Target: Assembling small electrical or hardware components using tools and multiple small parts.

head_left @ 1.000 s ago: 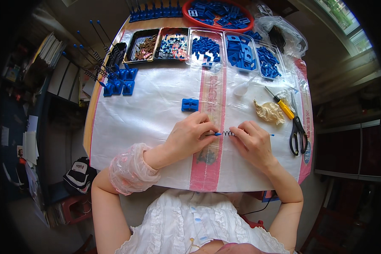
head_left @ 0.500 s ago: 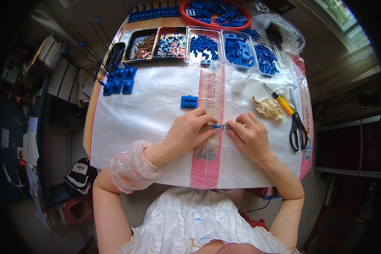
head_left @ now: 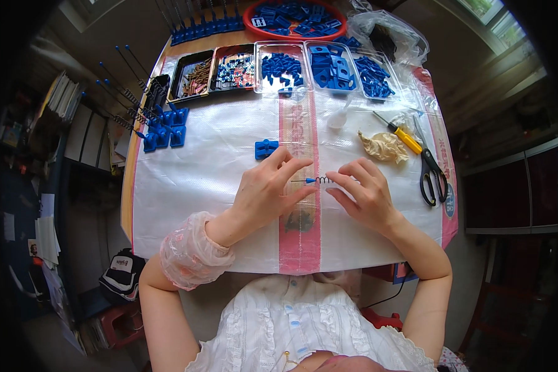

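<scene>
A thin dark rod with a blue cone-shaped piece (head_left: pixel 310 181) and a coiled spring (head_left: pixel 323 180) lies crosswise between my hands. My left hand (head_left: pixel 270 186) is open, its thumb and index finger spread on either side of the rod's left part. My right hand (head_left: pixel 367 195) is closed about the spring's right part, fingers bent; they hide the rod's right end. Just beyond my left hand sits a blue plastic base (head_left: pixel 266 149) on the white woven sheet (head_left: pixel 223 136).
Trays of screws (head_left: pixel 197 79), nuts (head_left: pixel 235 69) and blue parts (head_left: pixel 281 65) line the far side. A red basin (head_left: pixel 249 26) stands behind them. At right lie crumpled paper (head_left: pixel 383 146), a yellow-handled screwdriver (head_left: pixel 407 137) and scissors (head_left: pixel 433 180). Blue bases with spring rods (head_left: pixel 161 131) stand at left.
My left thumb and index finger have spread apart, off the rod. My right hand stays at the spring. The whole view has shifted slightly.
</scene>
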`<state>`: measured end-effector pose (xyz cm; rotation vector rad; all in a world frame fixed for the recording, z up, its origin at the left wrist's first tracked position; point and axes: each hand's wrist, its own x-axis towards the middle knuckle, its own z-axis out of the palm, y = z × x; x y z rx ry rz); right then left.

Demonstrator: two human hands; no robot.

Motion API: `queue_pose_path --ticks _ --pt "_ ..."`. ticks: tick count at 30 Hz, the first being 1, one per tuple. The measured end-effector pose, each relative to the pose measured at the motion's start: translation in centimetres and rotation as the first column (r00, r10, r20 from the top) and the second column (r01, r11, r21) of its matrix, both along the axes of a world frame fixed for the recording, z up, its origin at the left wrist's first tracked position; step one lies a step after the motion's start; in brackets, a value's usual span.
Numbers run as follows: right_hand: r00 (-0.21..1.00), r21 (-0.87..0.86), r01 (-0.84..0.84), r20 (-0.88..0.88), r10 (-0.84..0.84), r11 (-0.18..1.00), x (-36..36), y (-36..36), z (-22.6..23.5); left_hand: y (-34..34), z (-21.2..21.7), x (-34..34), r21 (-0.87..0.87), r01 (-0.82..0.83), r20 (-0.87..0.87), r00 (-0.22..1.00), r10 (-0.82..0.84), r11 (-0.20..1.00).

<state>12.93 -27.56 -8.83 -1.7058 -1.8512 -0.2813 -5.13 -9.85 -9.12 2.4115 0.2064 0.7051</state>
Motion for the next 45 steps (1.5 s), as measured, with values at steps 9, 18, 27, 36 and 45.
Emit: queue_pose_path --ticks 9,18,27,36,45 --pt "0.858 -0.066 -0.503 0.083 0.507 0.862 -1.5 -0.7 -0.5 1.6 0.7 0.0 -0.097 -0.025 0.311 0.949 0.054 0.995" --pt "0.821 -0.081 -0.562 0.069 0.567 0.823 -1.6 -1.2 -1.1 5.4 0.0 0.0 -0.571 -0.039 0.450 0.821 0.353 0.820" --pt "0.824 -0.127 -0.561 0.007 0.566 0.818 -1.3 -1.3 -1.3 7.9 -1.6 0.6 -0.738 -0.063 0.362 0.804 0.472 0.672" --pt "0.822 -0.125 -0.568 -0.042 0.567 0.814 -1.4 -1.4 -1.4 8.1 -2.5 0.7 -0.787 -0.010 0.333 0.835 0.438 0.617" --pt "0.876 -0.020 -0.479 -0.074 0.476 0.878 -1.9 -1.3 -0.8 8.9 -2.9 0.6 -0.781 -0.026 0.305 0.856 0.417 0.624"
